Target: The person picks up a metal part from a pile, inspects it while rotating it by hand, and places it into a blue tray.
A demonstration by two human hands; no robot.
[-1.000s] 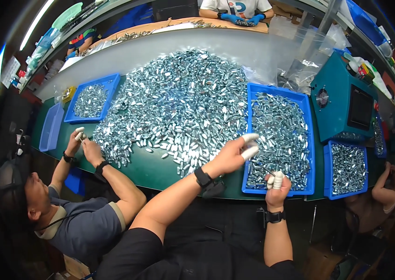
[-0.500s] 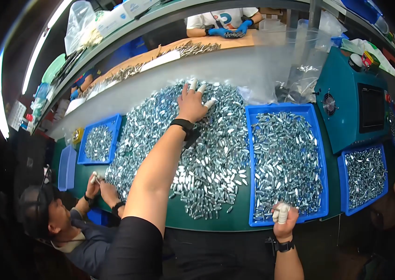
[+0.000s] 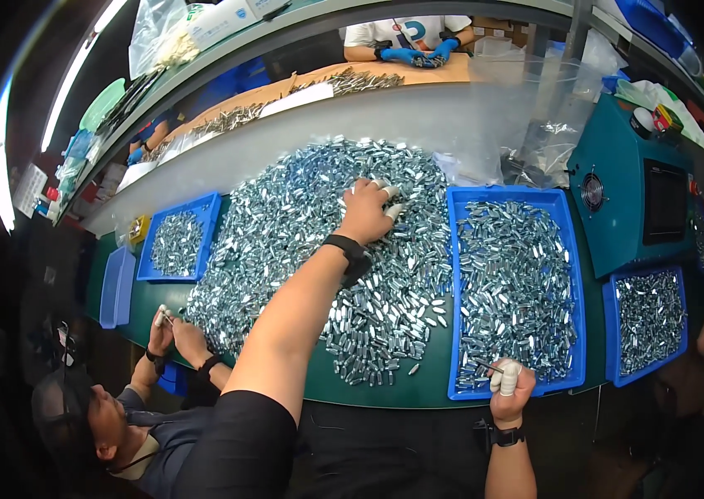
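Note:
A wide heap of small shiny metal pieces, slim with tapering ends, covers the middle of the green table. My left hand rests on the upper part of this heap, white cots on some fingertips. Its fingers are bent but apart, and their tips reach among the pieces. At the near edge of a large blue tray full of similar pieces, my right hand is closed, with white cots on its fingers. A thin dark metal rod sticks out of its grip toward the left; its exact kind is unclear.
On my left a co-worker pinches something small beside a smaller blue tray and an empty-looking blue bin. A teal machine stands right, behind another filled tray. Across the partition, a person wears blue gloves.
My left hand has drawn nearer and slightly right over the heap, its fingers going from spread to bent. My right hand stays at the tray edge. The view has shifted slightly.

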